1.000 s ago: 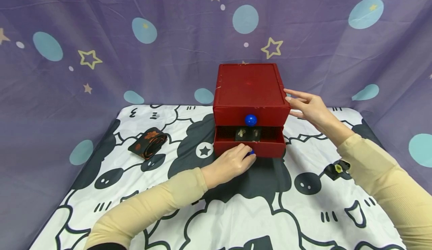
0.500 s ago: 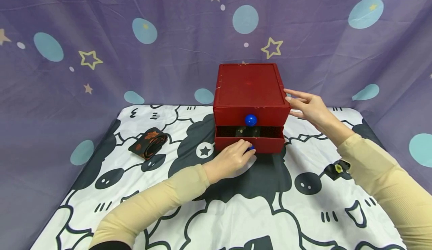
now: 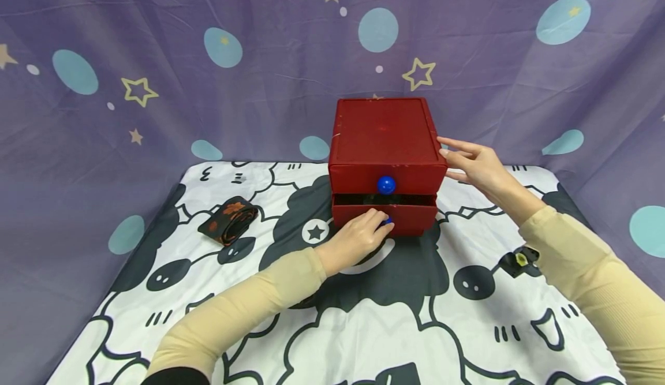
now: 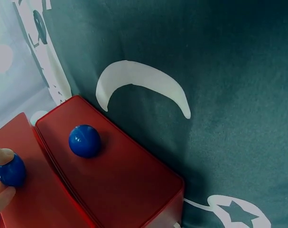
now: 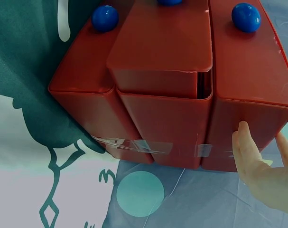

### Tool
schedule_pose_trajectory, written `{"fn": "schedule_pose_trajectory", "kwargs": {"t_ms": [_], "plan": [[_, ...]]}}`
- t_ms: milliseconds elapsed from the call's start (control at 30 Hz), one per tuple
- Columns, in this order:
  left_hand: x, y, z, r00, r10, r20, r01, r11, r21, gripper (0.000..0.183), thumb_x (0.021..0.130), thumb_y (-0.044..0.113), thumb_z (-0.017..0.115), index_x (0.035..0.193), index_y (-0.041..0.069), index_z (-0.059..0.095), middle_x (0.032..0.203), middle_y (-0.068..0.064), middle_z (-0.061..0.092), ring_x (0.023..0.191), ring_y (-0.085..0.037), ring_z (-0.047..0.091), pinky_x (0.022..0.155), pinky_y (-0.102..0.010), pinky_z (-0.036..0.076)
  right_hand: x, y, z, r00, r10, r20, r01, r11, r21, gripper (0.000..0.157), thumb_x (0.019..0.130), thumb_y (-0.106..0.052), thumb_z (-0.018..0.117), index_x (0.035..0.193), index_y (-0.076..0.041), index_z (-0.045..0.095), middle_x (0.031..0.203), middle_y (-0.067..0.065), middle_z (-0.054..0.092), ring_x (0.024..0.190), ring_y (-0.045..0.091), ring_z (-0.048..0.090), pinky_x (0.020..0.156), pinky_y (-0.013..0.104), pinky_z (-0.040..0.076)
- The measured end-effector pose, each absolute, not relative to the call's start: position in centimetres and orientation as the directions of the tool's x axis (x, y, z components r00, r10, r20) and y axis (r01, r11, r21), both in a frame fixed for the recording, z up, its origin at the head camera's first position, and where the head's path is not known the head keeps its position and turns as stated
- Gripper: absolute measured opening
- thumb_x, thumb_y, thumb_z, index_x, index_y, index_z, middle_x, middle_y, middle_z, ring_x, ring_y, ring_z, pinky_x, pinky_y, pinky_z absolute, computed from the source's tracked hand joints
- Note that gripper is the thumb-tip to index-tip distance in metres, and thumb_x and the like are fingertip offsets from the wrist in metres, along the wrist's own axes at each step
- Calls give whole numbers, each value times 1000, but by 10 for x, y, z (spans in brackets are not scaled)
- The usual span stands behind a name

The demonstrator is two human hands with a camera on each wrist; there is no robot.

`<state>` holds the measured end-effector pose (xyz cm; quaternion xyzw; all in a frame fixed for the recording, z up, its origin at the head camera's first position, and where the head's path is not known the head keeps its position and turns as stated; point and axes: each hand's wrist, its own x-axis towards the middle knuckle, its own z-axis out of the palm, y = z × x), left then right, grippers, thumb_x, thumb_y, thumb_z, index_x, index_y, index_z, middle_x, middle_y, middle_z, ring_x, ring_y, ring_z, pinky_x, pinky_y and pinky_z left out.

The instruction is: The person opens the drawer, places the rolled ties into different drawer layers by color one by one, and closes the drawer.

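Observation:
A red drawer cabinet stands at the back of the cloth-covered table. Its middle drawer is slightly pulled out, with only a narrow dark gap above the front. My left hand pinches that drawer's blue knob between thumb and fingers. In the gap the top of a dark patterned item shows faintly, most of it hidden. My right hand rests its extended fingertips on the cabinet's right side, beside the top drawer section. In the right wrist view its fingers touch the red side wall.
A rolled black fabric piece with orange leaf patterns lies left of the cabinet. To the right, near the right sleeve, is a small dark item with a yellow-green centre. A purple curtain hangs behind the table.
My left hand has moved away from me with the knob, and the middle drawer has slid most of the way in, covering the dark patterned item. My right hand has stayed put.

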<state>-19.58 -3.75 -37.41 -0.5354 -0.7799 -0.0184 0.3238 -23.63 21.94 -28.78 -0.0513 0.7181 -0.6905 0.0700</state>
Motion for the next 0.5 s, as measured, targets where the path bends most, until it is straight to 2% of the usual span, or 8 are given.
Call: {"fn": "schedule_pose_trajectory", "kwargs": {"t_ms": [500], "plan": [[-204,-35,-375,-246,817,521,839,449,-308,20,81,0,59,101,1,64,97,-13,55,86,-20,51,80,-22,45,-237,220,-289,-985,-171,-24,16,46,-999,57,82,-22,62,133,-6,40,102,-6,58,91,5,58,73,22,49]]}}
